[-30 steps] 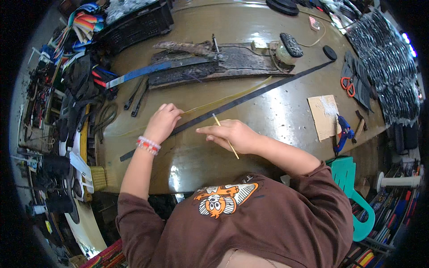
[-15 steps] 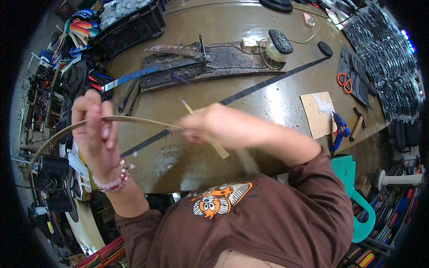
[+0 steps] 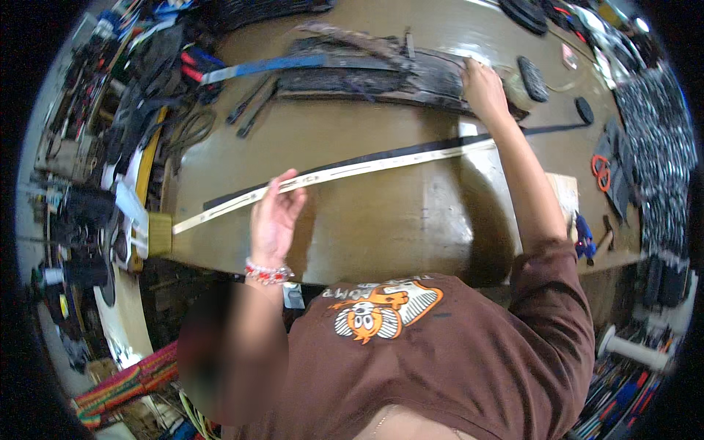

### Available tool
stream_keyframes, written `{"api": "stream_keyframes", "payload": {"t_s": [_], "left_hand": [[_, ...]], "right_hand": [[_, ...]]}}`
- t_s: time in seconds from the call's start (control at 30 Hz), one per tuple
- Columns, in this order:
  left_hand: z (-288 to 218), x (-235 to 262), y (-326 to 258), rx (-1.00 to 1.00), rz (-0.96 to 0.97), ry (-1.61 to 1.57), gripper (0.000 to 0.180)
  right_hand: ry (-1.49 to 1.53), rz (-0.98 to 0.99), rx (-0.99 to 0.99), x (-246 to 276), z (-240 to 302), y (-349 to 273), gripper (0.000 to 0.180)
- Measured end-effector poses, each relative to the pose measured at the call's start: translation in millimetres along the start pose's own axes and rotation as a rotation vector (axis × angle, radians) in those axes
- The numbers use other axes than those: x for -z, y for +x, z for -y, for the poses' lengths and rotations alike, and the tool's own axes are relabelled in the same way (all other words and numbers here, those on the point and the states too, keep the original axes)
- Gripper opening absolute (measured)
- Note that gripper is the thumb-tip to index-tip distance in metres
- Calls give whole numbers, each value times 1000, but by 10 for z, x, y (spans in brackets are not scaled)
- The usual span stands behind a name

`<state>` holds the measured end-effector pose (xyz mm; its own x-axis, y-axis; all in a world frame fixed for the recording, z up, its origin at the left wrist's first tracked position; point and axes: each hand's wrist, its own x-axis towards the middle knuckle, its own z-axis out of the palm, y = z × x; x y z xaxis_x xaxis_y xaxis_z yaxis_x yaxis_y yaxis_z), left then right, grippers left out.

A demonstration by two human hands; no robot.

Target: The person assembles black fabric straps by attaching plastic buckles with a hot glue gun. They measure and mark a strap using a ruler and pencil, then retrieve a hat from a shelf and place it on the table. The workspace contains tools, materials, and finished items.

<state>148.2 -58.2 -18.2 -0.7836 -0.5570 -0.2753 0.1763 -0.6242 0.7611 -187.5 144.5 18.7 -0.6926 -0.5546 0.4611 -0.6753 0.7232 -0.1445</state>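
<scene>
My left hand grips a long pale thin strip near its left third, thumb and fingers closed on it. The strip stretches across the brown workbench, lying along a long black strip just behind it. My right hand is stretched far out, resting on the right end of a dark, rough, worn plank at the back of the bench. Its fingers curl away from me, and I cannot make out whether they hold anything.
A blue flat bar and dark hand tools lie at the back left. Red-handled scissors, two black oval pieces, a cardboard piece and blue pliers sit at the right. A brush is at the bench's left edge.
My left hand has come down from the left, and the pale strip, bent before, now lies straight along the black strip. My right hand left the strip and reached to the dark plank.
</scene>
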Motion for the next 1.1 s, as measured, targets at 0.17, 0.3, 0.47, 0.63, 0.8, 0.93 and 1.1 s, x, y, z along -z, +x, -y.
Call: {"api": "stream_keyframes", "payload": {"t_s": [0.17, 0.3, 0.47, 0.63, 0.8, 0.93, 1.1], "left_hand": [[213, -94, 92, 12, 188, -116, 37], [141, 52, 158, -3, 177, -230, 34], [-159, 548, 29, -158, -85, -124, 25], [-263, 863, -66, -353, -307, -22, 36], [-291, 996, -151, -491, -421, 598, 49], [-261, 1036, -222, -585, -496, 1321, 60], [-201, 1035, -181, -622, -520, 1678, 59]], "right_hand": [[647, 232, 642, 192, 1396, -685, 37], [818, 417, 519, 19, 1813, -637, 34], [697, 530, 392, -139, 1708, -608, 30], [695, 494, 435, -312, 1767, -753, 27], [611, 522, 370, -347, 1799, -797, 28], [586, 453, 404, -316, 1826, -857, 27], [533, 461, 357, -304, 1870, -885, 26]]}}
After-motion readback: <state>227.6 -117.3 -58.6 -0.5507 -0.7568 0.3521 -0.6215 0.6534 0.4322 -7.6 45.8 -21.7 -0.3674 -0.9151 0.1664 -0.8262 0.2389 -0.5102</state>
